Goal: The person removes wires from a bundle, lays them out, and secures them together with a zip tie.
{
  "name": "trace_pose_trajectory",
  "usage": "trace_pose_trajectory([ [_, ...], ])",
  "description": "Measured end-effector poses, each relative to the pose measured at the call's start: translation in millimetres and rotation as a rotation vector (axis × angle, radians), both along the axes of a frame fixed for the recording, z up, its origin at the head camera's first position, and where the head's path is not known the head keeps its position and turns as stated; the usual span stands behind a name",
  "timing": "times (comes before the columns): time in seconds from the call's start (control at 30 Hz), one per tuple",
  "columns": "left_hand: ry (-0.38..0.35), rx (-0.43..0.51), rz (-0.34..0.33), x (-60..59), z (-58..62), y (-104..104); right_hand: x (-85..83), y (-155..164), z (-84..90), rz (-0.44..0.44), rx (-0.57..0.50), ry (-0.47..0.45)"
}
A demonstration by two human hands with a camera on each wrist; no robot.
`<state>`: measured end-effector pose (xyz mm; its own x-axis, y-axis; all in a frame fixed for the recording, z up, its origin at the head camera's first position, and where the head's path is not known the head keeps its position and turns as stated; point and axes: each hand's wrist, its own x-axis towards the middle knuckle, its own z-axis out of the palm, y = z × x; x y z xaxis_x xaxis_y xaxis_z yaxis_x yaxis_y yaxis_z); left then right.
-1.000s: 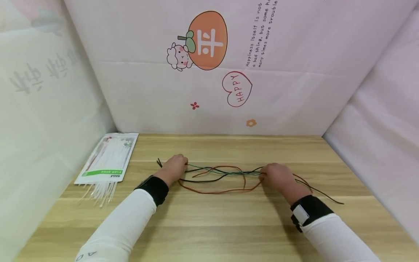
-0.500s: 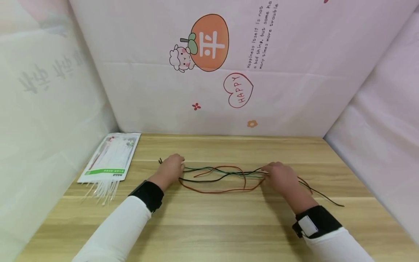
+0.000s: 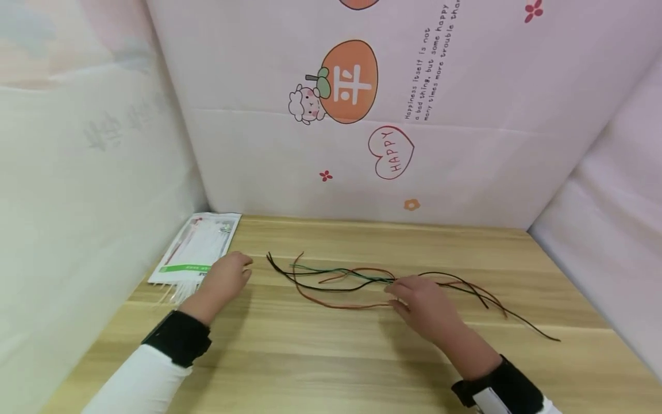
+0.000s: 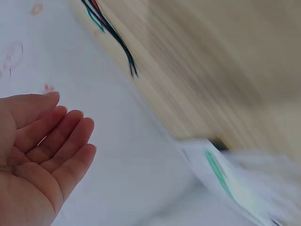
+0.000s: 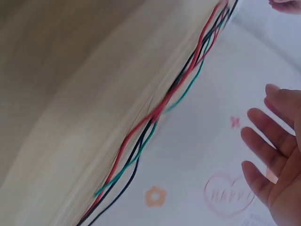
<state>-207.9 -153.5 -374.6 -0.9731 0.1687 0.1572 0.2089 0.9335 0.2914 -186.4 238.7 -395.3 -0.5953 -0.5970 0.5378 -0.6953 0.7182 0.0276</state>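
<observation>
**Loose wires on worktop, both hands released**

1. Right hand: near centre-right, fingers relaxed and spread, gripping nothing; the right wrist view shows an open palm clear of the strands. A second ago it pinched the right end of the bundle; it has since let go and drawn nearer, its fingertips just beside the middle of the strands.

2. Left hand: near left, open, fingers loosely extended, holding nothing. It has left the bundle's left end and moved left, now close to the packet.

3. Wires: thin red, black and green strands lying slack across the middle of the worktop, ends splayed left and trailing far right. No longer held taut between the hands; judged laid out and released, with the left hand's attention shifting to the ties.

4. Packet of white cable ties: far left corner, flat, ties protruding from its near end.

5. Backdrop: far side, pink sheet with cartoon prints; similar sheets left and right. Nothing stands between either hand and wires or packet.
</observation>
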Motion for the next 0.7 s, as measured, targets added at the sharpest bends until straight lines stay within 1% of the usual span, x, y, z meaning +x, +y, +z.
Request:
trace_pose_trajectory([
  [0.07, 0.014, 0.01, 0.017, 7.2, 2.3, -15, 2.1, -9, -2.6, 0.064, 0.002, 0.015],
  [0.13, 0.017, 0.015, 0.036, 11.6, 3.4, -29, 3.4, -18, -5.0, 0.11, 0.005, 0.014],
  [0.23, -0.039, 0.013, 0.093, 14.9, 4.8, -47, 3.9, -31, -7.9, 0.148, 0.018, 0.0],
  [0.33, -0.1, -0.015, 0.16, 16.1, 4.1, -62, 3.8, -45, -9.5, 0.166, 0.055, -0.035],
  [0.43, -0.123, -0.041, 0.199, 17.0, 1.1, -71, 4.6, -60, -8.6, 0.18, 0.115, -0.088],
  [0.53, -0.128, -0.054, 0.209, 17.8, -3.7, -74, 4.4, -77, -5.7, 0.187, 0.169, -0.122],
  [0.6, -0.142, -0.044, 0.207, 17.6, -6.9, -75, 3.7, -89, -3.2, 0.2, 0.184, -0.126],
  [0.7, -0.168, -0.032, 0.207, 16.9, -12.6, -78, 2.5, -107, -1.7, 0.23, 0.192, -0.107],
])
